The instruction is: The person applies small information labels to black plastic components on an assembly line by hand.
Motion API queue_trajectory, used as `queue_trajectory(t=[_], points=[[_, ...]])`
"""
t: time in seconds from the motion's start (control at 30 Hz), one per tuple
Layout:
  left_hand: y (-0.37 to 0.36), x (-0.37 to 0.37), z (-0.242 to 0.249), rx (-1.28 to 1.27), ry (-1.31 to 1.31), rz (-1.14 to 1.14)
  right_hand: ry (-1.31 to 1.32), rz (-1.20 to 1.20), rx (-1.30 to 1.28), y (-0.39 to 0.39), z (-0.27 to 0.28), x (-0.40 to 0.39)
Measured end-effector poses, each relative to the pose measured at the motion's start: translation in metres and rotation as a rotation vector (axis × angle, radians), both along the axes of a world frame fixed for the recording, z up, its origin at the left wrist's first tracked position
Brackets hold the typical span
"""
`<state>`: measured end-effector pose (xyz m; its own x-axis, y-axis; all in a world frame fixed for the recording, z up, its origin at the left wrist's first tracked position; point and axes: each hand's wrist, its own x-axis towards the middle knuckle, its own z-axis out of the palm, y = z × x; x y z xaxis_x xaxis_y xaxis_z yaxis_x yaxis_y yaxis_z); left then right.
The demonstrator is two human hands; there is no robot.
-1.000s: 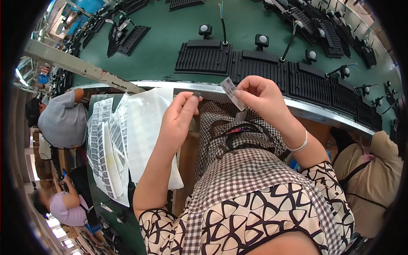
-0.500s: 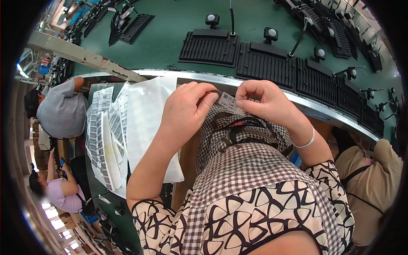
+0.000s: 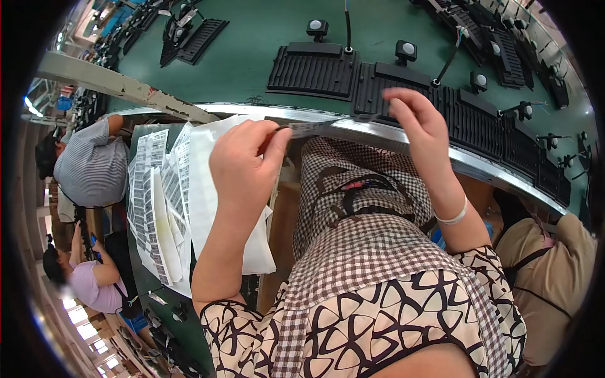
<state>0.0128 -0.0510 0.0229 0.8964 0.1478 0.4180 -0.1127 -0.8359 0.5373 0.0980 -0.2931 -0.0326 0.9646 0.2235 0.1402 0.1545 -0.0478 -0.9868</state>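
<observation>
My left hand [image 3: 247, 154] is closed, thumb and forefinger pinching the left end of a silvery printed label strip [image 3: 305, 129]. The strip stretches to the right above my lap, along the bench edge, and is smeared by motion. My right hand [image 3: 425, 123] is raised in front of a black finned floodlight housing, its thumb and forefinger drawn together. What lies between those fingertips is too blurred to make out. Left of my left hand lie sheets of printed labels [image 3: 151, 189] and a white backing sheet [image 3: 208, 170].
Black floodlights [image 3: 312, 69] with small sensor heads [image 3: 406, 51] and upright cables stand along the green bench [image 3: 246, 69]. A metal edge [image 3: 479, 165] borders it. A pale beam [image 3: 126, 82] crosses at left. Other people sit left [image 3: 94, 164] and right [image 3: 542, 283].
My hands have moved apart: the left goes left with the label strip, the right goes up and right. The label, earlier between both hands near my lap, now stretches out blurred.
</observation>
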Motion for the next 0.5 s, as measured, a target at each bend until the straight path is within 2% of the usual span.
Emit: queue_trajectory(t=[0.1,0.23,0.27,0.37,0.4,0.5], points=[[0.005,-0.007,0.013,0.105,-0.06,0.024,0.464,0.316,0.13,-0.018,-0.004,-0.009],[-0.009,-0.02,0.025,0.322,-0.048,-0.105,0.879,0.422,0.569,0.016,-0.022,-0.025],[-0.013,-0.023,0.022,0.348,-0.069,-0.171,0.919,0.537,0.692,0.021,-0.032,-0.025],[-0.03,-0.033,0.019,0.357,-0.027,-0.274,1.053,0.489,0.895,0.041,-0.046,-0.033],[-0.033,-0.037,0.017,0.336,-0.003,-0.293,1.011,0.439,0.846,0.046,-0.035,-0.036],[-0.033,-0.041,0.01,0.298,0.033,-0.299,1.074,0.46,0.896,0.046,-0.051,-0.038]])
